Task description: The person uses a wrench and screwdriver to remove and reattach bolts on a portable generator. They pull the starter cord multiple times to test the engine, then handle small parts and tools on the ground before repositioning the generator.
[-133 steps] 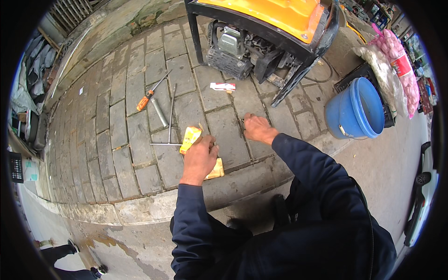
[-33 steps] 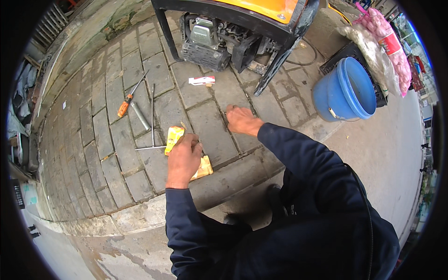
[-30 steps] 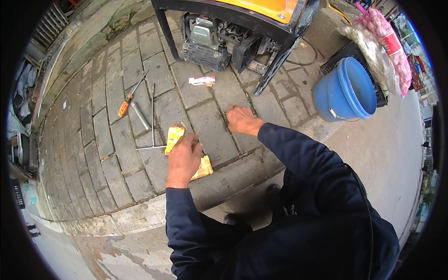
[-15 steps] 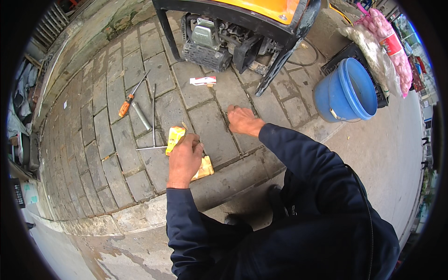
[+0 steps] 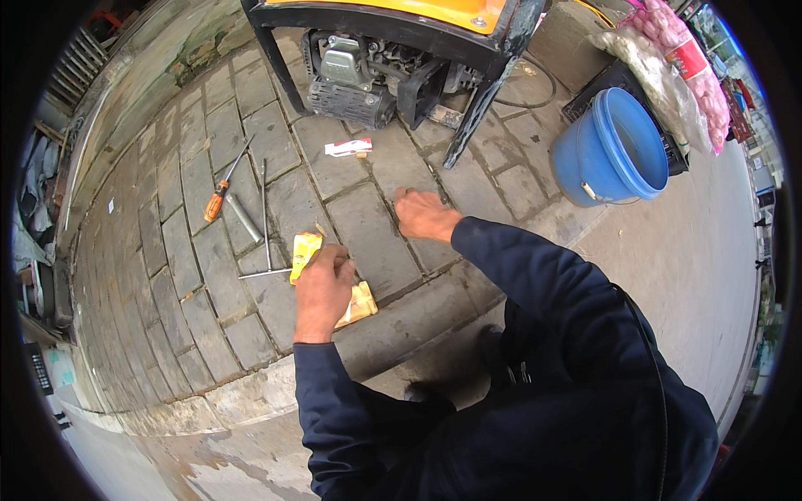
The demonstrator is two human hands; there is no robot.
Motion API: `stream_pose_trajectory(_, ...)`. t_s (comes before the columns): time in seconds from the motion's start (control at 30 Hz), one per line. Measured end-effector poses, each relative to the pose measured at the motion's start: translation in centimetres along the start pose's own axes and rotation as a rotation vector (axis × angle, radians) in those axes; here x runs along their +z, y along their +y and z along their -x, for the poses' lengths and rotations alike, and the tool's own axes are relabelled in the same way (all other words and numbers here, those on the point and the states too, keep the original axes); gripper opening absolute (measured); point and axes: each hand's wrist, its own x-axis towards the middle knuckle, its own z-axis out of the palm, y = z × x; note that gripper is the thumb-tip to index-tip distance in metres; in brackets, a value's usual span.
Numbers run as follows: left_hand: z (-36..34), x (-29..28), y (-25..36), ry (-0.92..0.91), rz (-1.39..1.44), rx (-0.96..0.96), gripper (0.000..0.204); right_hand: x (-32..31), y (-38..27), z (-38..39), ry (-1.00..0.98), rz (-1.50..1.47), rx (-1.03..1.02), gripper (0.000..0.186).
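Observation:
My left hand (image 5: pixel 324 288) is closed on a small bright yellow packet (image 5: pixel 306 253), which sticks out past the fingers over the paving. A paler yellow packet (image 5: pixel 359 303) lies under the heel of that hand, partly covered by it. My right hand (image 5: pixel 424 214) is curled into a loose fist, low over the stones; whatever its fingers hold, if anything, is hidden. Left of the yellow packet lie a T-handle wrench (image 5: pixel 266 221), a metal tube (image 5: pixel 244 219) and a screwdriver (image 5: pixel 219 197) with an orange and black handle. A red and white packet (image 5: pixel 348 148) rests farther off.
Beyond my hands stands an engine (image 5: pixel 355 83) in a black frame (image 5: pixel 280 71) with a yellow-orange top. To the right are a blue bucket (image 5: pixel 576 163), a black crate (image 5: pixel 597 96) and a pink mesh sack (image 5: pixel 681 50). A stone kerb (image 5: pixel 418 309) runs along the near edge.
The view has shifted slightly, so the scene sits a little left and higher. Both hands keep nearly the same place over the paving, the left one still on the yellow packet.

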Motion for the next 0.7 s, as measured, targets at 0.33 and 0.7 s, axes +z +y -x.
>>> stream_pose_trajectory(0.33, -0.1, 0.2, -0.2, -0.006, 0.013, -0.011, 0.021, 0.8, 0.5, -0.2, 0.035, -0.043, -0.056, 0.042)
stream_pose_trajectory(0.7, -0.4, 0.5, -0.9, -0.062, 0.004, -0.037, 0.023, 1.6, 0.7, 0.0, 0.096, -0.044, -0.105, 0.025)
